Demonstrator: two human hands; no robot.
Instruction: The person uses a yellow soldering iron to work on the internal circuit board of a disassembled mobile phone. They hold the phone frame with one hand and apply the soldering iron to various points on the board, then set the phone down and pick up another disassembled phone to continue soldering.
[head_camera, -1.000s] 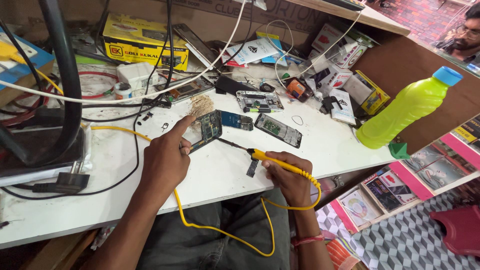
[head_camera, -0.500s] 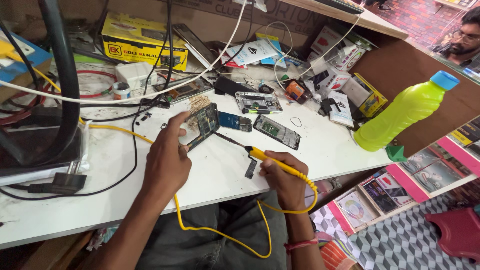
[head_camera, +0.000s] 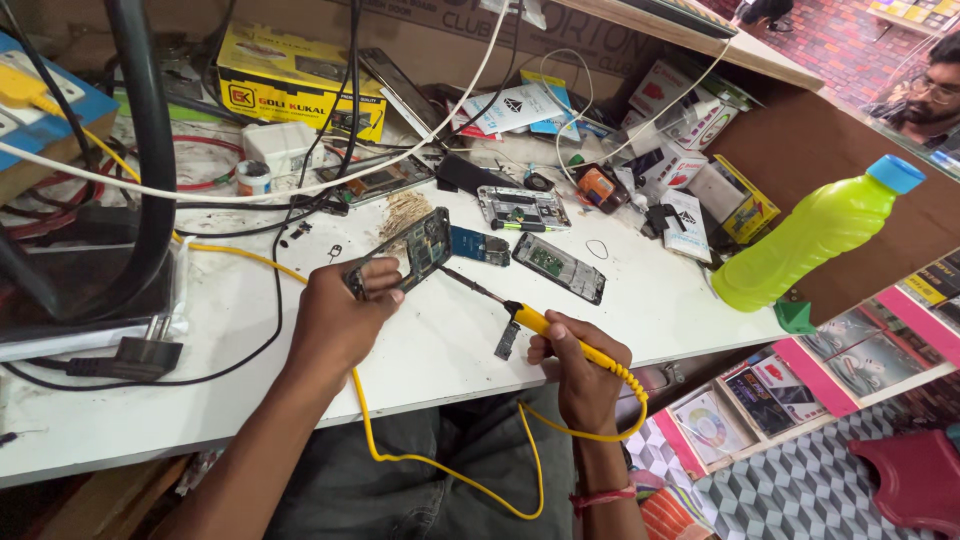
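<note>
Your left hand (head_camera: 340, 320) is pinching an opened phone frame (head_camera: 405, 255), tilting it above the white tabletop (head_camera: 450, 340); your right hand (head_camera: 585, 365) is gripping a yellow soldering iron (head_camera: 545, 328), tip at the frame. A yellow rectangular box (head_camera: 300, 90) is lying far left; small white cartons (head_camera: 690, 160) are crowding the far right.

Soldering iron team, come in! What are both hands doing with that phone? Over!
Left hand tilts the opened phone off the white table. Right hand has the yellow soldering iron, tip at the phone. Loose boards beside; nothing in between.
</note>
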